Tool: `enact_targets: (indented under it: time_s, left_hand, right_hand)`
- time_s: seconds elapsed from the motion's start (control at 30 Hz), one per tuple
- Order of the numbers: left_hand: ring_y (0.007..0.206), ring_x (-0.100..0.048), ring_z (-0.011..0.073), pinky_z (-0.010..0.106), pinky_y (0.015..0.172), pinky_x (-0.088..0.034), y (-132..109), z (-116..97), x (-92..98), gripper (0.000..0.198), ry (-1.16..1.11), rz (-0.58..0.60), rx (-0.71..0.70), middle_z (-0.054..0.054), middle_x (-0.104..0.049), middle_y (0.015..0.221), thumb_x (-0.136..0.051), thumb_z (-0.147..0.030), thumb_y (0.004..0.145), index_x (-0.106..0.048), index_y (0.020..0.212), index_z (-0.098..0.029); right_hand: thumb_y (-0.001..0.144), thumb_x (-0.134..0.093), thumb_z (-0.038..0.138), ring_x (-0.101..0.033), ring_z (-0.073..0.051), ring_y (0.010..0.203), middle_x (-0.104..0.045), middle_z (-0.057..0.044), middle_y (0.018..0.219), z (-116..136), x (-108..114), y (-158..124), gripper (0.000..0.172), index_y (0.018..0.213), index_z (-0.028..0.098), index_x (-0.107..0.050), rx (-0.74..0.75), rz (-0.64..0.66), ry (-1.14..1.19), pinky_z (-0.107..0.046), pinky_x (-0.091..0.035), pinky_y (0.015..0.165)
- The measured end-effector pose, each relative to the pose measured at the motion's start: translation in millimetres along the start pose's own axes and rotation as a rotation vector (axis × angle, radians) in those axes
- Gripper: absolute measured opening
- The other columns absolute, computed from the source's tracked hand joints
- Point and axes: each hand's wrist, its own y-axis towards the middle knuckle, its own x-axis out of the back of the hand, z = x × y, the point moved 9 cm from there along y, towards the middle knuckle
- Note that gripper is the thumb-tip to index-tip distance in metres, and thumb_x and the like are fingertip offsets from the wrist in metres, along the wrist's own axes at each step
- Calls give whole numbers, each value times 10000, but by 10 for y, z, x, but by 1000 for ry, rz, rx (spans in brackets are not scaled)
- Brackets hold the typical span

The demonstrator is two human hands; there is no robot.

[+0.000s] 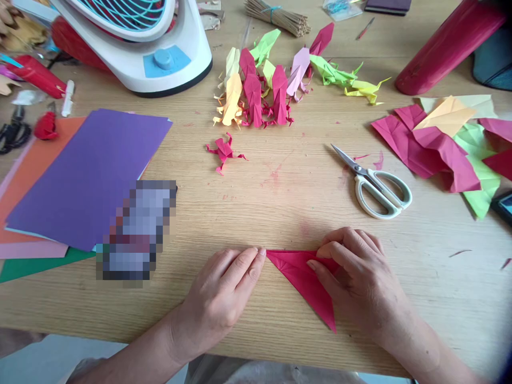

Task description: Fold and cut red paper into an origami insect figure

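Across the pale wooden worktop (280,202), a row of finished folded-paper figures (256,90) is lying at the far side. The crimson paper triangle (304,277) at the near edge is showing only early creases. The right hand (360,277) is pinching its top edge in its grip, while the left hand (218,298), grip released, is pressing its corner flat.

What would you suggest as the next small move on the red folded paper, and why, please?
Probably slide the fingers of the right hand leftward along the top edge to sharpen the crease. The red paper triangle lies flat on the table, the fingertips of the left hand pin its left corner, and the right hand covers its right end, so the stretch between looks unpressed.
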Motion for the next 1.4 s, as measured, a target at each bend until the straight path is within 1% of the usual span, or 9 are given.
enact_targets:
  time_s: [0.37, 0.63, 0.8, 0.97, 1.1, 1.17, 1.27, 1.33, 1.4]
  left_hand:
    - [936, -648, 220, 382, 830, -596, 11, -16, -35, 331, 32, 22, -7, 139, -719, 1112, -437, -52, 998, -629, 1265, -15]
    - [914, -659, 231, 387, 785, -601, 18, -65, -50, 349, 123, 63, -29, 140, -730, 1104, -409, -34, 991, -639, 1251, 1]
    - [972, -671, 253, 383, 792, -598, 12, -150, -58, 359, 220, 73, -88, 169, -715, 1187, -400, -4, 970, -653, 1225, 7]
    - [1013, -666, 253, 389, 849, -593, -19, -155, -115, 379, 244, 136, -66, 181, -702, 1227, -451, -8, 950, -615, 1291, 8]
    - [1001, -656, 265, 398, 810, -582, -52, -171, -174, 405, 275, 164, -49, 207, -668, 1283, -481, -46, 946, -577, 1333, 23]
    - [954, -652, 253, 386, 771, -570, -39, -178, -180, 390, 290, 153, -44, 201, -668, 1284, -458, -51, 951, -600, 1310, 9]
    - [873, -638, 219, 353, 720, -547, 8, -198, -164, 378, 314, 124, -55, 167, -702, 1222, -409, -12, 941, -662, 1222, -27]
    - [872, -630, 214, 340, 712, -537, 30, -202, -162, 381, 331, 126, -60, 153, -716, 1192, -403, 12, 928, -683, 1182, -37]
    - [889, -628, 213, 336, 725, -535, 31, -194, -153, 374, 336, 120, -55, 152, -717, 1191, -413, 12, 927, -684, 1181, -33]
  right_hand:
    - [967, -584, 200, -523, -178, 820, -577, -34, 883, 1, -6, -1, 153, 816, 204, -606, -8, 11, 1, -409, -398, 832]
    - [953, -596, 193, -530, -179, 813, -579, -34, 877, 1, -9, 0, 157, 797, 199, -609, -9, 8, -5, -406, -400, 831]
    - [941, -606, 185, -539, -186, 810, -582, -34, 861, -7, -15, 7, 143, 799, 201, -619, -9, 7, -6, -409, -405, 830]
    - [935, -613, 185, -539, -190, 811, -584, -38, 863, -13, -20, 10, 133, 803, 199, -625, -8, 0, -25, -412, -408, 825]
    - [932, -614, 187, -531, -186, 804, -581, -36, 864, -15, -20, 12, 139, 794, 194, -620, -14, -3, -29, -414, -406, 822]
    - [931, -617, 188, -529, -185, 804, -578, -34, 862, -19, -24, 14, 138, 793, 193, -618, -19, 1, -29, -413, -405, 821]
    - [929, -619, 190, -535, -187, 816, -582, -35, 872, -27, -32, 15, 131, 798, 191, -618, -26, 8, -29, -413, -405, 828]
    - [926, -621, 193, -537, -191, 820, -587, -38, 878, -33, -35, 16, 130, 796, 191, -616, -29, 9, -33, -414, -403, 827]
    - [923, -621, 195, -536, -196, 820, -591, -41, 878, -37, -38, 20, 129, 794, 194, -616, -31, 12, -38, -415, -401, 822]
